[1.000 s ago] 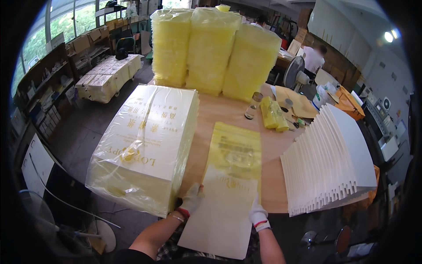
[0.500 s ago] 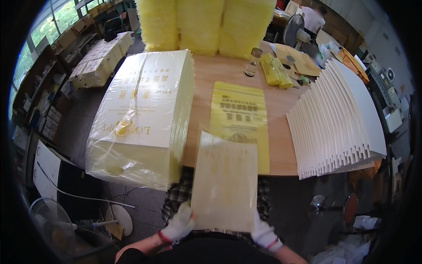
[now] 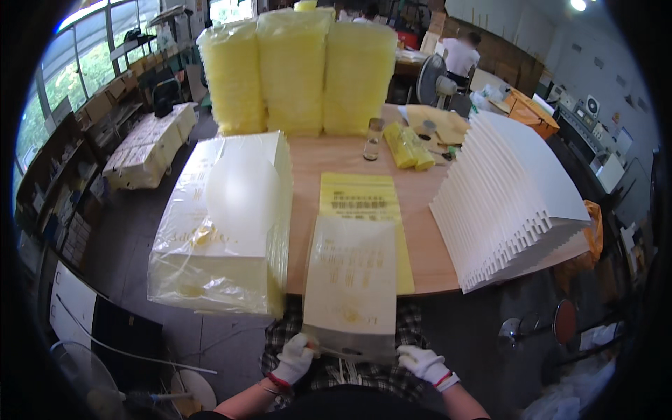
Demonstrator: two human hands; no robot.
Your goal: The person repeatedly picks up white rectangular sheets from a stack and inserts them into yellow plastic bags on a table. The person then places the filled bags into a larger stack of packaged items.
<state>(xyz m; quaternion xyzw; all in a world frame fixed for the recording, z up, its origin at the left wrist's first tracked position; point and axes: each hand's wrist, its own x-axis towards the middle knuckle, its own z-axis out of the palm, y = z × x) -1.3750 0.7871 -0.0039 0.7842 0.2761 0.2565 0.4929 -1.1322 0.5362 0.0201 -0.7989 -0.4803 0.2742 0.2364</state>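
Observation:
Over the table's near edge lies a flat white paper pack (image 3: 350, 276) with gold print, inside a clear plastic sleeve. Its far end rests on a yellow printed plastic bag (image 3: 357, 189). The sleeve's bare, see-through end (image 3: 360, 344) hangs toward me above my lap. My left hand (image 3: 295, 358), in a white glove with a red cuff, is closed on the sleeve's near left corner. My right hand (image 3: 424, 365), gloved alike, has its fingers bent together at the near right corner; the fingertips' hold there is partly hidden.
A tall stack of plastic-wrapped packs (image 3: 224, 217) stands on the left, fanned white boards (image 3: 504, 203) on the right. Yellow stacks (image 3: 294, 77) line the table's far side. A glass jar (image 3: 372, 140) and a yellow bundle (image 3: 408, 146) stand nearby. A person (image 3: 460, 56) sits farther back.
The view has tilted up. The pack now lies flatter, its gold print plainer, and the sleeve's clear end shows between my hands. My right hand has come out from behind the pack's edge.

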